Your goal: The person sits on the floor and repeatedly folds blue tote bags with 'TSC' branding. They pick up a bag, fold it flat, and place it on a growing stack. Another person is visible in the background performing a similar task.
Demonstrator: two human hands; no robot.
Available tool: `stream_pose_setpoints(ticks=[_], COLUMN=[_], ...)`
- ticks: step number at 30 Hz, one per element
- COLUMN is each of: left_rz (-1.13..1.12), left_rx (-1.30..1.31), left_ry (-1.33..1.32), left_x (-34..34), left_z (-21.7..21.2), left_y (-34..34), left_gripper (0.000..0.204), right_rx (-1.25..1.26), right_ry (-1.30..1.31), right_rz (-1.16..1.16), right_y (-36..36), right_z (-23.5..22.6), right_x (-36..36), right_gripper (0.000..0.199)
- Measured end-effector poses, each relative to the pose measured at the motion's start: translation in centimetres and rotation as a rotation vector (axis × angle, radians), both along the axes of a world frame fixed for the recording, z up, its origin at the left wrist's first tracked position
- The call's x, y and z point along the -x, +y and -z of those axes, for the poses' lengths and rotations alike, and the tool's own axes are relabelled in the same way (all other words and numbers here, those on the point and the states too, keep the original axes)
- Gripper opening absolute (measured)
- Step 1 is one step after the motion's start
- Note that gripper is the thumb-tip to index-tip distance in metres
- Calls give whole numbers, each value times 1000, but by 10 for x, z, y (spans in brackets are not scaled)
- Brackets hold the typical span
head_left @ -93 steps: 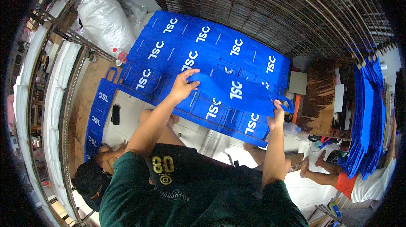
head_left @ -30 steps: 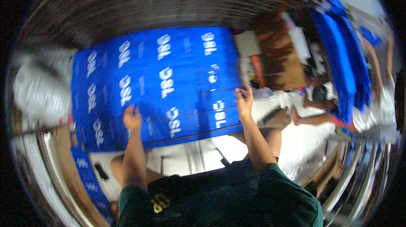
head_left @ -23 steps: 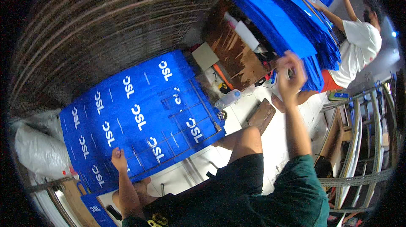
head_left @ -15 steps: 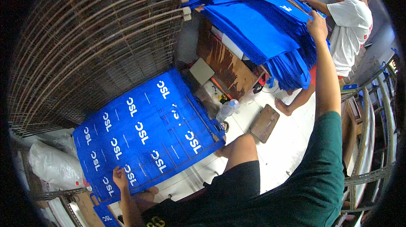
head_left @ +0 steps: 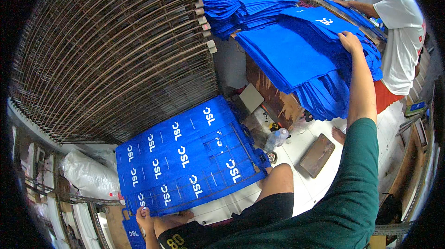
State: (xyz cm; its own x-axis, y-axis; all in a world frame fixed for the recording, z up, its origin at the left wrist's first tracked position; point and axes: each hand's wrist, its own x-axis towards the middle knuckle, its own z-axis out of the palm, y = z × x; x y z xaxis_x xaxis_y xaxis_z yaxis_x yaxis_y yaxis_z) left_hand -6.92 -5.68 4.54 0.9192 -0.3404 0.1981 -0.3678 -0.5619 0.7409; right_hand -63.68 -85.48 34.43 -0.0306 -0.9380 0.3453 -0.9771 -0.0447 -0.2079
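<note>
The right hand (head_left: 351, 41) reaches up toward one o'clock and lies flat, fingers spread, on top of a tall stack of blue bags (head_left: 296, 56) piled on a wooden table (head_left: 273, 98). It presses on the top bag and pinches nothing that can be seen. The left hand (head_left: 144, 214) is low at seven o'clock, its fingers curled over the near edge of a sheet of flat blue bags (head_left: 185, 156) with white lettering, laid overlapping in rows; whether the thumb closes underneath cannot be told. That sheet sits just left of centre, slanting up from seven toward twelve o'clock, close above the person's bare knee (head_left: 278, 181). Behind it, filling the upper left from nine to twelve o'clock, stands a rack of thin wires (head_left: 111, 49). A second pile of blue bags (head_left: 245, 10) lies at twelve o'clock. A plastic bottle (head_left: 276, 137) stands on the floor between sheet and table, with a brown board (head_left: 317, 155) at four o'clock. Another person in a white shirt (head_left: 401, 40) stands at two o'clock.
</note>
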Motion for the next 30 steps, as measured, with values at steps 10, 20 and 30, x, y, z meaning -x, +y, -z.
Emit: stream_pose_setpoints(ticks=[10,20,30], left_rz=[335,927,1169], left_rx=[142,485,1065], left_ry=[154,1463,2244], left_x=[41,155,115], left_z=[-2,-106,-41], left_y=[-123,-248,-193], left_gripper=[32,80,99], right_rx=[1088,1101,405], right_ry=[164,29,-290], right_rz=[-251,-925,-1462], right_y=[90,340,429], right_z=[-69,-60,53], right_x=[-16,-105,-178], right_gripper=[27,29,27])
